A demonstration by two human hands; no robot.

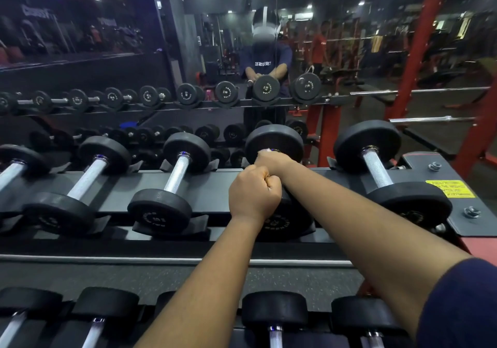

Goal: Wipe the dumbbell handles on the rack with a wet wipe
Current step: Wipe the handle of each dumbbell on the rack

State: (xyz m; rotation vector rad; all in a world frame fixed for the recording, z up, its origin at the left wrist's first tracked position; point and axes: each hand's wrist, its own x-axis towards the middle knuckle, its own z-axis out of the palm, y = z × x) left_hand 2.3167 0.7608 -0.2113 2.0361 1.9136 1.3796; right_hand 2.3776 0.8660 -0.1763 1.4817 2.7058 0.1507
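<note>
The black dumbbell rack (212, 186) runs across the view, its upper tier ending at the right in a bolted plate with a yellow warning label (449, 188). A mirror (188, 52) rises right behind the tier, so there is no room beyond the far dumbbell heads. Dumbbells lie side by side in their cradles with bare rail between them; the neighbouring dumbbell (176, 183) on the left and the end dumbbell (387, 175) on the right each stand apart from the hands. A lower tier of dumbbells (274, 318) sits under the forearms.

Both arms reach forward, converging on the held dumbbell (274, 143). The left hand (254, 194) is curled in a full fist around the near end of its handle. The right hand (271, 160) is closed around the far end, against the far head; a small pale scrap, probably the wet wipe (268, 149), shows at its fingertips. The two hands touch.
</note>
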